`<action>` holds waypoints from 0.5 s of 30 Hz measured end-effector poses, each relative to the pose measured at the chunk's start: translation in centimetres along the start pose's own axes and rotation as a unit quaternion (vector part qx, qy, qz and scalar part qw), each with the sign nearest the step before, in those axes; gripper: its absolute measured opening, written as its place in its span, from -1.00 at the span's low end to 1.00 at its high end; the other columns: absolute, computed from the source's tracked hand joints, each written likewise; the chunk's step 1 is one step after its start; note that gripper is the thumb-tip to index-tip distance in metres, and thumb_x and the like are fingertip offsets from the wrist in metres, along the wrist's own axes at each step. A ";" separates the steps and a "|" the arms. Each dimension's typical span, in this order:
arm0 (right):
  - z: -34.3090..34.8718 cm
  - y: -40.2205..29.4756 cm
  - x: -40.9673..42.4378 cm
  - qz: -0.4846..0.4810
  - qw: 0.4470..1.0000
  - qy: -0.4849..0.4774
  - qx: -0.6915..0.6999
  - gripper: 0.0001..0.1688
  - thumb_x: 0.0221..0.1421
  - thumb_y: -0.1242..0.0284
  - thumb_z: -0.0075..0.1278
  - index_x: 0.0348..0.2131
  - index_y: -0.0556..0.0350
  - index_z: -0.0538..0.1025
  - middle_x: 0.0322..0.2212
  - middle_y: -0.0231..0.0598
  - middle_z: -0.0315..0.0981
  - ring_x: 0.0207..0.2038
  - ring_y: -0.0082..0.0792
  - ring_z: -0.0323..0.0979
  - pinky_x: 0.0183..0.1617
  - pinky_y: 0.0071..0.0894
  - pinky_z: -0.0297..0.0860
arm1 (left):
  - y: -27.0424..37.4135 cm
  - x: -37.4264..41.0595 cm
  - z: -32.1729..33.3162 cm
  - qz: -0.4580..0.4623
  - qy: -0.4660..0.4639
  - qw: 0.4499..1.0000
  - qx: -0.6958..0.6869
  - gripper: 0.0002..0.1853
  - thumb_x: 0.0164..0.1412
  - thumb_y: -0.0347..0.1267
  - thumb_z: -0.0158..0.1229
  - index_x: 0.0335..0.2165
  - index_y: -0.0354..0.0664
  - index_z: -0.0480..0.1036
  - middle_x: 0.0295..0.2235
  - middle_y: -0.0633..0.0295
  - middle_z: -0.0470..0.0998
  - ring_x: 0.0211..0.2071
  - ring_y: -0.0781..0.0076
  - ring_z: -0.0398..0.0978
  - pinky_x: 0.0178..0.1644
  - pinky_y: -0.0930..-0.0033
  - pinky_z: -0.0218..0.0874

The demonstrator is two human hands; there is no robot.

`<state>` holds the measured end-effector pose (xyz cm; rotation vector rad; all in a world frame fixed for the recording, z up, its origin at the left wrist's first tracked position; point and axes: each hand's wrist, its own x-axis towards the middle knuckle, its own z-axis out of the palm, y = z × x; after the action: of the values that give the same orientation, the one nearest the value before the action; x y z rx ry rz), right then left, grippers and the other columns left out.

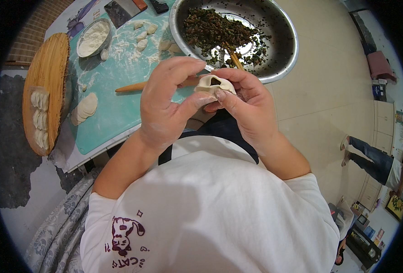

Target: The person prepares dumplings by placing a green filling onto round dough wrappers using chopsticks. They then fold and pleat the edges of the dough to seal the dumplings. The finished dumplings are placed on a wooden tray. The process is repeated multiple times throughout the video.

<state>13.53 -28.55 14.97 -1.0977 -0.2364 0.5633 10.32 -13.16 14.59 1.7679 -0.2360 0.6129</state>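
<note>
My right hand (252, 102) grips a partly closed dumpling (206, 83) of white dough, its thumb pressed on the near edge. Dark filling shows through a gap in the folded top. My left hand (167, 99) is curved at the dumpling's left side, fingers apart from the dough and thumb tip at its lower edge. Flour dusts both hands. Behind them lies a wooden rolling pin (131, 87), partly hidden by my left hand. A steel basin (283, 65) beyond my hands holds chopped dark filling (222, 29) and wooden chopsticks (236, 61).
A turquoise mat (116, 119) carries stacked dough wrappers (87, 107), dough pieces (141, 41) and a bowl of flour (94, 37). Finished dumplings (40, 117) stand in rows on a round wooden board (56, 75) at left. A cleaver (119, 13) lies far back. Another person (372, 160) stands at right.
</note>
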 end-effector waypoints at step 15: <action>0.2 0.3 -0.2 0.016 0.999 -0.022 -0.017 -0.64 0.02 0.60 -0.11 -0.12 0.26 0.30 -0.26 -0.23 0.36 -0.23 -0.52 0.36 -0.22 -0.59 0.37 | -0.8 0.1 -1.0 0.164 -0.056 0.966 0.190 -0.82 -0.21 -0.56 0.16 -0.47 -0.26 0.43 -0.44 0.21 0.46 -0.48 0.29 0.38 -0.40 0.40 0.19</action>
<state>13.16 -28.36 14.79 -1.1231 -0.2689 0.6142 10.51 -12.01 14.16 2.1584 -0.5245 0.8377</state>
